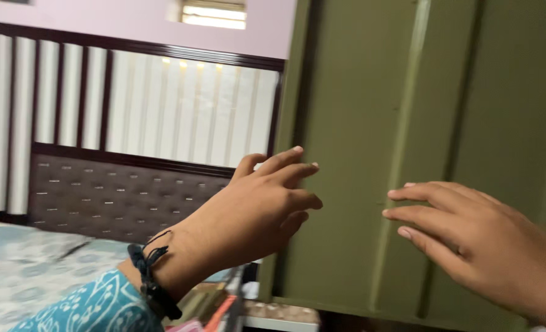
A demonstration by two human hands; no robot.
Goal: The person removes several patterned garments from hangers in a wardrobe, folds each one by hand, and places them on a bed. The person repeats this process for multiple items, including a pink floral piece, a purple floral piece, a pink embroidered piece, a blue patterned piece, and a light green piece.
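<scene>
The picture is a little blurred, so small details are hard to read. The right hand [476, 246] is cut off by the right and lower edges; only its fingers and part of the back are seen. The left hand [254, 209] is whole, but its forearm leaves the picture at the bottom, where a blue patterned sleeve [94, 307] and a black thread bracelet [153, 280] are seen.

Both hands are raised in front of an olive green cabinet door [408, 141], which fills the right half of the view. The left hand is at the door's left edge, fingers loosely bent and a little apart; I cannot tell if they touch the edge. The right hand has its fingers stretched and close together, pointing left, over the door's face; it holds nothing, and contact with the metal is not clear.

Behind the left hand stands a bed headboard [119, 190] with brown tufted padding, and white vertical panels above it. A bedsheet [27, 264] with a pale pattern lies at lower left. Below the left wrist some coloured things [223, 304] are half hidden and I cannot name them.
</scene>
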